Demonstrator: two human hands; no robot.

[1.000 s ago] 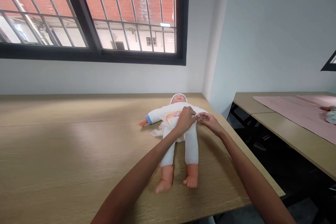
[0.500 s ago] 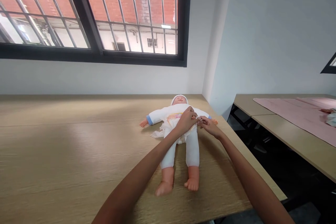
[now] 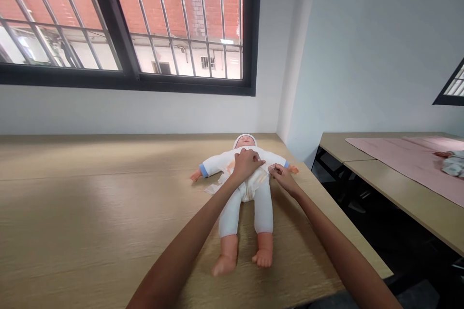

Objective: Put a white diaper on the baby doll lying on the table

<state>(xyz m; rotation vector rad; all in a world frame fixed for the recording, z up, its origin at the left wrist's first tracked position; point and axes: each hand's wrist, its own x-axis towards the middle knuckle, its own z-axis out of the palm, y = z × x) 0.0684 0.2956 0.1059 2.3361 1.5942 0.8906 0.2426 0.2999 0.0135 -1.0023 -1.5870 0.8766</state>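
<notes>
A baby doll (image 3: 227, 219) in white clothes and a white cap lies on its back, feet toward me. Around its hips is a white diaper (image 3: 250, 189), its loose edge spread out at the doll's left-hand side in view. My left hand (image 3: 247, 165) rests over the diaper's front at the waist with its fingers bent in; the fingertips are partly hidden. At the diaper's right edge, my right hand (image 3: 284, 177) pinches a side tab between thumb and fingers. A small gap parts the two hands.
The doll lies on a wooden table (image 3: 90, 231), close to its right edge. Beyond a dark gap stands another table with a pink cloth (image 3: 402, 157) and a partly visible clothed doll (image 3: 453, 163). A barred window (image 3: 181, 24) is in the wall behind.
My left hand has shifted left, away from my right hand, onto the diaper's front. My right hand stays at the diaper's right side. The view has tilted slightly.
</notes>
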